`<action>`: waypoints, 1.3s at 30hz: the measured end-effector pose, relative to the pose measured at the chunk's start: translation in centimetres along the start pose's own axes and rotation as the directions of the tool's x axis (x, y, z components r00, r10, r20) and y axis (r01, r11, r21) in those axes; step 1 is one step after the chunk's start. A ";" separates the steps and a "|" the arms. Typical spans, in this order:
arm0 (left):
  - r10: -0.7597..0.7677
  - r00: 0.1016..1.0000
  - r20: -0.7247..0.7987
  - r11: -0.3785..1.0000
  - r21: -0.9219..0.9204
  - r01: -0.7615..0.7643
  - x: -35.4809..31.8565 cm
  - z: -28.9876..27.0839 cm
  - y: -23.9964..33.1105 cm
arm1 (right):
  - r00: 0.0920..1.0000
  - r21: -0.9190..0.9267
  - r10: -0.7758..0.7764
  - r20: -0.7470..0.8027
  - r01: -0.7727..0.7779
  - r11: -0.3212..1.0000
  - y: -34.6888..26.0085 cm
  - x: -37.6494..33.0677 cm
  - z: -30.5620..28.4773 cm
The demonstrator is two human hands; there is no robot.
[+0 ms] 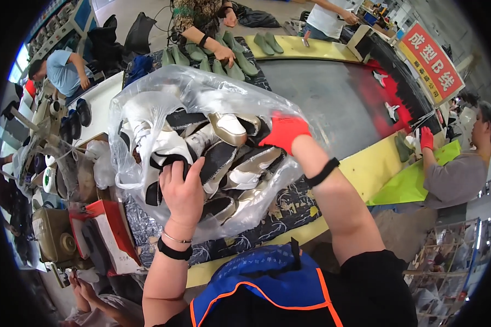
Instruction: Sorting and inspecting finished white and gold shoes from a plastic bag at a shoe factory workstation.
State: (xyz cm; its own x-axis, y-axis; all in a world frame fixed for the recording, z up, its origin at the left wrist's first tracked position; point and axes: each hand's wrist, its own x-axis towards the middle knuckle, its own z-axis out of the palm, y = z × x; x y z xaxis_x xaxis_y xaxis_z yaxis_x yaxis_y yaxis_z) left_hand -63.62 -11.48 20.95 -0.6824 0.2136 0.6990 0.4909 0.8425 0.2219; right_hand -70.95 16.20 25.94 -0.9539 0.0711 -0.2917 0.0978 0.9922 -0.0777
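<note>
A large clear plastic bag (pixel 163 82) lies open on the bench, full of white and black shoe uppers (pixel 218 158). My bare left hand (pixel 181 188) is at the bag's near left, its fingers curled over the black collar of a white shoe upper (pixel 169 144). In a red glove, my right hand (pixel 286 132) is at the bag's right side, beside the heaped uppers. Its thumb and fingers are spread apart, and no upper shows in its grasp. One upper with a metallic gold-beige part (pixel 229 129) lies between my hands.
Green shoe lasts (pixel 218 66) stand across the bench near another person's hand (pixel 223 54). A grey conveyor belt (pixel 322 98) carries white shoe pieces (pixel 391 111) on the right. A red-and-white box (pixel 112 234) is at my left. A red-gloved co-worker (pixel 458 158) sits at right.
</note>
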 end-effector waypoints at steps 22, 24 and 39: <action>-0.047 0.990 0.129 0.975 -0.208 0.074 -0.3 -4.1 0.3 | 0.823 0.591 -0.117 -0.556 0.490 0.641 3.1 -8.2 0.1; -0.149 0.962 0.230 0.879 -0.415 0.236 -0.2 -9.1 0.9 | 0.807 0.775 0.093 -0.583 0.517 0.364 5.5 -7.6 -0.1; -0.063 0.991 0.122 0.988 0.144 0.045 10.2 -8.7 -19.1 | 0.978 0.892 -0.105 0.181 -0.208 -0.400 8.4 11.8 21.6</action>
State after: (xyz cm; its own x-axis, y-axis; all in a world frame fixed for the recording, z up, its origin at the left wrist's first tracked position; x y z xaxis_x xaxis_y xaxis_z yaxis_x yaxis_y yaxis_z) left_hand -75.23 -29.70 29.81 -0.7727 0.2188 0.5959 0.3764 0.9138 0.1525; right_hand -75.26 23.19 1.21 -0.8916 -0.0534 -0.4496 0.4129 -0.5036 -0.7589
